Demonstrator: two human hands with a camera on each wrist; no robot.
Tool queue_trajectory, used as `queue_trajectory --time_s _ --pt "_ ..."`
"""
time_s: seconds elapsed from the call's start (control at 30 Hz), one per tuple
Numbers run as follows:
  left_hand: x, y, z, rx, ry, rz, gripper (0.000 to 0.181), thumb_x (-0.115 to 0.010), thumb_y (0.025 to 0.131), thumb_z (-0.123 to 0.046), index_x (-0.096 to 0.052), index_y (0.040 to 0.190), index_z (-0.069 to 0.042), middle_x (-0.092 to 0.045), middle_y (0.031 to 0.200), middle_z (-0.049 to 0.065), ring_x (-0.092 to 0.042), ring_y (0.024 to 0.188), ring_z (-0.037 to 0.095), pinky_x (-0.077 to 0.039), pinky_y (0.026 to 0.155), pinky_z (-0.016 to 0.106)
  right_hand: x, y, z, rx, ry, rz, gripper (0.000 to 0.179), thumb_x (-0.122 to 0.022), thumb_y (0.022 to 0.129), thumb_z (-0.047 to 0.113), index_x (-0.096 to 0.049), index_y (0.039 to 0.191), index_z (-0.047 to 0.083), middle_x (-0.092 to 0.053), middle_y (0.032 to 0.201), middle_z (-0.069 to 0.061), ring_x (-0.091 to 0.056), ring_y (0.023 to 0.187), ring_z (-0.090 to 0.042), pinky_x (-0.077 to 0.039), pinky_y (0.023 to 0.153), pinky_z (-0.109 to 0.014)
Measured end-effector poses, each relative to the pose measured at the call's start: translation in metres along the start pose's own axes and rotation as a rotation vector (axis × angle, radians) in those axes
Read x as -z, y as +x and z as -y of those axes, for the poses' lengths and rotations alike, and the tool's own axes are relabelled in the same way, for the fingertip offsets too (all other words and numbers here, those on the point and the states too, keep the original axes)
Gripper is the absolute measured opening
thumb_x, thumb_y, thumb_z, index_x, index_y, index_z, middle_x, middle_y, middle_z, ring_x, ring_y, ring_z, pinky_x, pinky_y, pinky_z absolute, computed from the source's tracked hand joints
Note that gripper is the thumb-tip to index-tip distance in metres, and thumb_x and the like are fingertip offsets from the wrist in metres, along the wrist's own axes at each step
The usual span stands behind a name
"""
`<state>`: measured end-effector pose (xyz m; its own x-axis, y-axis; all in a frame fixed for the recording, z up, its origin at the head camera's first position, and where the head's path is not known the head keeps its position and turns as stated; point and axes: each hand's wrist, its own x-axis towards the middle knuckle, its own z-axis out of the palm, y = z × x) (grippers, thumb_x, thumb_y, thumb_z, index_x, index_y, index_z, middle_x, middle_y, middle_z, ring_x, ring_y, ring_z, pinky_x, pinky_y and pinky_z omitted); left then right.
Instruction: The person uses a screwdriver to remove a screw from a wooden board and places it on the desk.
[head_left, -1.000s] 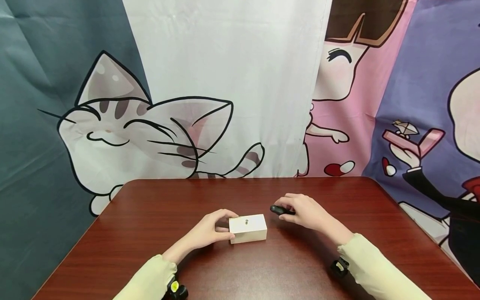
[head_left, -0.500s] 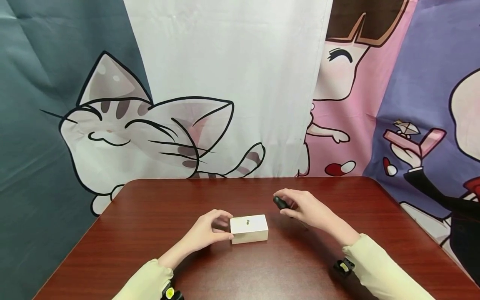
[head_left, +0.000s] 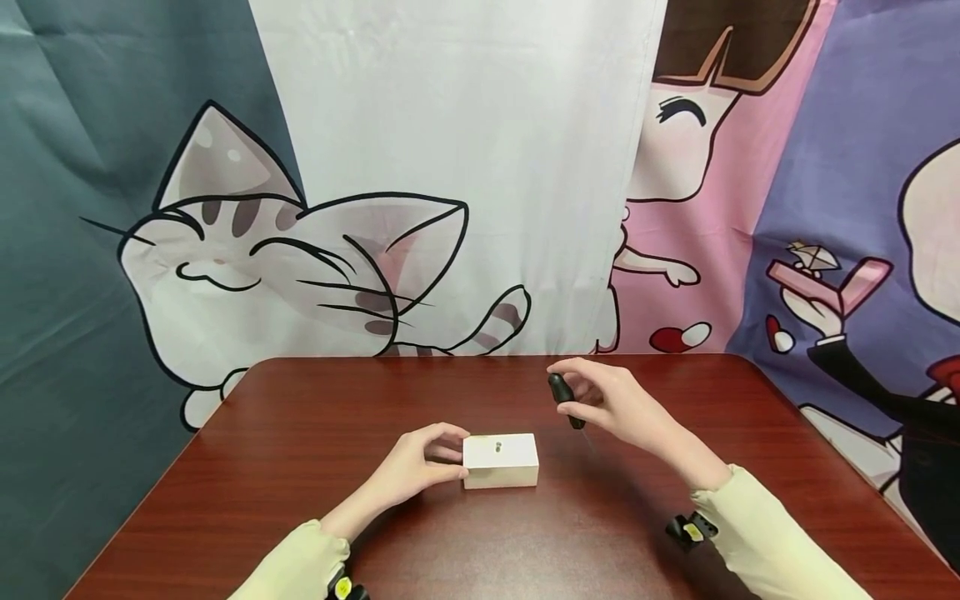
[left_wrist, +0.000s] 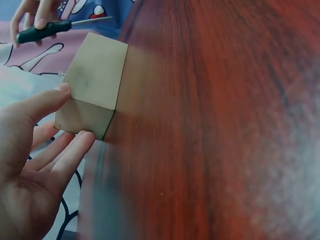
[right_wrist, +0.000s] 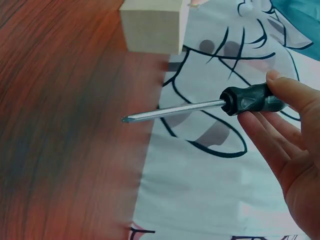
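A pale wooden block [head_left: 500, 472] lies on the table, a small screw [left_wrist: 61, 74] sticking up from its top face. My left hand [head_left: 420, 458] grips the block's left end between thumb and fingers. To the right and above the table, my right hand [head_left: 611, 404] pinches a screwdriver [head_left: 562, 392] by its dark green handle. In the right wrist view, the screwdriver's bare metal shaft [right_wrist: 175, 110] points away from the fingers, its tip apart from the block. The tip is hard to make out in the head view.
The brown wooden table [head_left: 315, 417] has rounded far corners. Behind it hangs a cloth backdrop [head_left: 480, 125] printed with a cartoon cat and figures. A dark strap with a camera [head_left: 690, 529] sits at the right wrist.
My right hand has lifted the screwdriver from the table and tilted it from lying flat to shaft down. My left hand and the block have barely moved.
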<state>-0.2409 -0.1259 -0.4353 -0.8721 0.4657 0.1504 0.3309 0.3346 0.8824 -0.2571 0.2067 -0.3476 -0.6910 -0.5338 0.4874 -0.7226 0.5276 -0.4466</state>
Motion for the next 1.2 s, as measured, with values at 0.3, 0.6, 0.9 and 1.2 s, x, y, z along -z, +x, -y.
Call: queue_trajectory --time_s 0.3,0.6,0.9,1.2 --pt "-0.007 -0.001 -0.004 0.002 -0.036 0.023 0.045 -0.082 0.082 -0.017 -0.064 0.122 -0.011 -0.068 0.122 0.015 -0.072 0.104 0.026 -0.062 0.083 0.025 -0.004 0.003 0.017 -0.098 0.073 -0.140 0.049 -0.080 0.085 0.023 -0.060 0.128 0.031 -0.074 0.095 0.007 -0.069 0.077 -0.002 -0.052 0.064 -0.020" --pt "-0.011 -0.003 -0.007 0.003 -0.060 0.023 0.045 -0.081 0.082 -0.017 -0.064 0.123 -0.010 -0.067 0.122 0.017 -0.072 0.104 0.027 -0.062 0.084 0.025 -0.009 0.006 0.036 -0.122 0.175 -0.309 0.054 -0.080 0.084 0.019 -0.058 0.133 0.027 -0.074 0.103 0.004 -0.072 0.089 -0.004 -0.056 0.077 -0.019" --pt "-0.014 -0.004 -0.008 0.013 -0.065 0.024 0.044 -0.082 0.082 -0.017 -0.064 0.122 -0.011 -0.067 0.122 0.016 -0.072 0.104 0.026 -0.062 0.084 0.025 -0.023 0.010 0.050 -0.103 0.324 -0.341 0.052 -0.078 0.085 0.012 -0.057 0.132 0.021 -0.074 0.105 -0.004 -0.074 0.089 -0.010 -0.061 0.078 -0.022" --pt "-0.016 -0.004 -0.010 0.000 -0.033 0.035 0.044 -0.082 0.082 -0.019 -0.064 0.121 -0.010 -0.068 0.122 0.016 -0.073 0.102 0.026 -0.062 0.083 0.026 -0.034 0.008 0.052 -0.124 0.371 -0.361 0.049 -0.077 0.085 0.011 -0.057 0.130 0.020 -0.074 0.104 -0.006 -0.072 0.085 -0.007 -0.063 0.075 -0.025"
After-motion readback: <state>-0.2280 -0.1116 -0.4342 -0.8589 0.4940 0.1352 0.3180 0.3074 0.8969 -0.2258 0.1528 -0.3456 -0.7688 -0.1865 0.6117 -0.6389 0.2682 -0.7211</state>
